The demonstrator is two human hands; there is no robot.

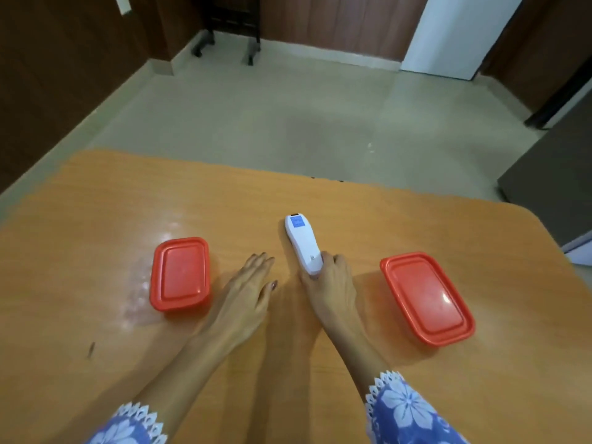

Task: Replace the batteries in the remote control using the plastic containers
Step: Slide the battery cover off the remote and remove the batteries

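Note:
A white remote control [302, 241] with a blue label at its far end lies on the wooden table [96, 200]. My right hand [330, 283] grips its near end, fingers curled around it. My left hand [248, 290] rests flat on the table just left of the remote, fingers apart and holding nothing. A red-lidded plastic container [180, 273] stands to the left of my left hand. A second red-lidded container [426, 296] stands to the right of my right hand. Both lids are on, so their contents are hidden.
The table's far edge runs across the middle of the view, with a tiled floor [288, 107] beyond. A dark rolling stand [227, 30] and a white panel [455, 33] stand at the far wall. A small dark mark [91, 349] lies near the table's left front.

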